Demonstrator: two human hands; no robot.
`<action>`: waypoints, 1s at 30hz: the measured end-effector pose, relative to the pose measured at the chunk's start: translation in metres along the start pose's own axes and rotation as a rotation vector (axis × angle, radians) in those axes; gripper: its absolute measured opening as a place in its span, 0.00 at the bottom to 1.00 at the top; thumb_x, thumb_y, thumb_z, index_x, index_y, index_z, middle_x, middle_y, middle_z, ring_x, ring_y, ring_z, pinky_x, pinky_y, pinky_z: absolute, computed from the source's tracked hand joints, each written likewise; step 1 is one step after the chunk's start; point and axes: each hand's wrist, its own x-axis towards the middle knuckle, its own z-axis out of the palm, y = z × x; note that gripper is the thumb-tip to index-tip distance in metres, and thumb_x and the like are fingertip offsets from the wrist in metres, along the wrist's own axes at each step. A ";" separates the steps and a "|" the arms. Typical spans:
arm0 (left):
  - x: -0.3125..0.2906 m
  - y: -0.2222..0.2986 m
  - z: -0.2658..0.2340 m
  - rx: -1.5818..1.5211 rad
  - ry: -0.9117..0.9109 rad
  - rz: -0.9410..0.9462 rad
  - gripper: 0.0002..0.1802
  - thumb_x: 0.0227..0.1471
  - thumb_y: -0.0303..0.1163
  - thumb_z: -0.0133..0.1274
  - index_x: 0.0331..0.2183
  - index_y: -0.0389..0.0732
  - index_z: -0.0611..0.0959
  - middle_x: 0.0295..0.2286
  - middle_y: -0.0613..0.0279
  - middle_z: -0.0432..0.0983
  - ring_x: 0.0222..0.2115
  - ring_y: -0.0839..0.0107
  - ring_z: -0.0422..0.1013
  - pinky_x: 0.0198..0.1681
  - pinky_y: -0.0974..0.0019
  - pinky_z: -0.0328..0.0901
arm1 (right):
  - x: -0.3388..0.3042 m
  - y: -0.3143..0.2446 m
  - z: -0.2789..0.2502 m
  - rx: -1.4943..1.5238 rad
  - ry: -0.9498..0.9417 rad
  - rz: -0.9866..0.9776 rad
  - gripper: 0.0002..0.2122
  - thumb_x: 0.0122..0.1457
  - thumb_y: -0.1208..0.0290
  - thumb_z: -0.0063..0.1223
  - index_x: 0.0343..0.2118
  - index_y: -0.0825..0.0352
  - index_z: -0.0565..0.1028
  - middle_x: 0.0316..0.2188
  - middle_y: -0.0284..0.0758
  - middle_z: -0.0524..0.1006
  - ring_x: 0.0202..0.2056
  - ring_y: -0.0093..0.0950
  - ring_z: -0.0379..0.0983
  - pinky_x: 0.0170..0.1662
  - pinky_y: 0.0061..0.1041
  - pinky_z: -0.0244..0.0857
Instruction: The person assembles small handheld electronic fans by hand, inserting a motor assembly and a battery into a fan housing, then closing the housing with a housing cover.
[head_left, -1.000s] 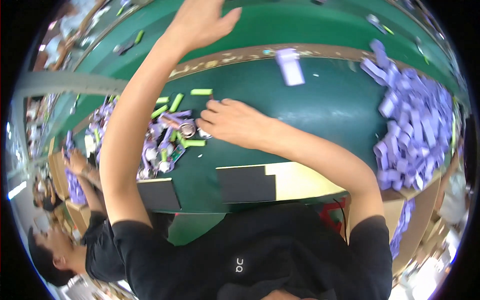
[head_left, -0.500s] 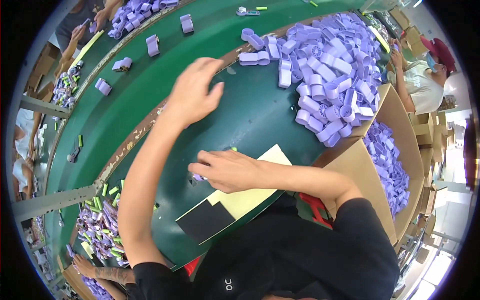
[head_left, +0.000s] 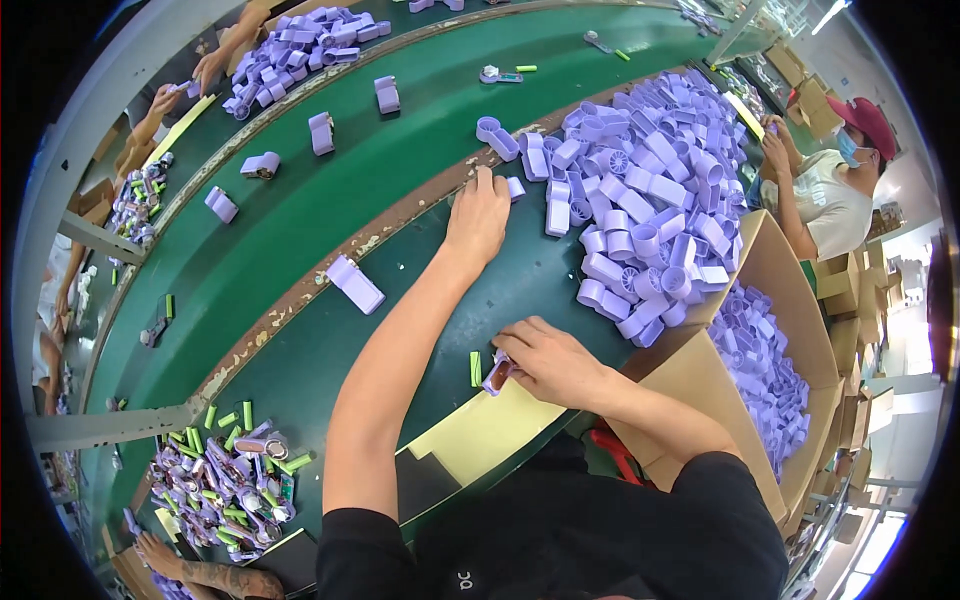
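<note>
My left hand (head_left: 477, 218) reaches to the back edge of the green work surface, its fingers curled over a purple plastic casing (head_left: 515, 189) whose end shows beside them. My right hand (head_left: 553, 364), nearer to me, pinches a small purple part with a brown inside (head_left: 498, 373). A green cylindrical cell (head_left: 475, 369) lies just left of that part. Under the right hand's wrist runs a yellow sheet (head_left: 485, 435). Another purple casing (head_left: 355, 285) rests alone left of my left forearm.
A large heap of purple casings (head_left: 650, 200) stands at the right, beside a cardboard box (head_left: 690, 375) holding more. Opened parts and green cells (head_left: 225, 480) are piled at the lower left. Spaced casings (head_left: 320, 133) lie on the green belt (head_left: 250, 230). Co-workers sit around.
My left hand has moved right toward the heap, its fingers now curled over a casing. The right hand has shifted right with its part. A lone casing and the green cell now show clearly.
</note>
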 end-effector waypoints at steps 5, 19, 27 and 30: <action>-0.044 0.015 -0.050 -0.350 0.226 -0.174 0.18 0.57 0.24 0.56 0.48 0.31 0.70 0.41 0.42 0.71 0.37 0.48 0.77 0.40 0.50 0.73 | -0.002 0.011 -0.018 0.008 -0.078 0.074 0.17 0.59 0.67 0.62 0.50 0.66 0.77 0.44 0.39 0.77 0.46 0.40 0.75 0.49 0.38 0.72; -0.216 0.027 -0.166 -1.529 0.469 -0.771 0.15 0.63 0.26 0.54 0.49 0.37 0.71 0.33 0.61 0.74 0.26 0.76 0.73 0.25 0.72 0.67 | 0.019 -0.007 -0.003 0.234 -0.153 0.140 0.18 0.56 0.74 0.59 0.50 0.66 0.74 0.42 0.40 0.76 0.45 0.43 0.76 0.47 0.40 0.70; -0.241 0.028 -0.169 -1.691 0.503 -0.965 0.16 0.67 0.36 0.49 0.51 0.36 0.74 0.34 0.62 0.73 0.24 0.77 0.67 0.23 0.74 0.56 | 0.038 -0.019 -0.022 0.290 0.017 0.033 0.21 0.54 0.74 0.67 0.52 0.70 0.77 0.42 0.41 0.77 0.40 0.37 0.77 0.42 0.32 0.72; -0.240 0.027 -0.175 -1.734 0.505 -0.989 0.23 0.71 0.45 0.40 0.53 0.35 0.74 0.36 0.61 0.73 0.26 0.75 0.67 0.26 0.71 0.56 | 0.054 -0.036 -0.043 0.372 0.033 0.093 0.22 0.54 0.76 0.65 0.54 0.70 0.77 0.42 0.39 0.77 0.39 0.31 0.75 0.42 0.28 0.70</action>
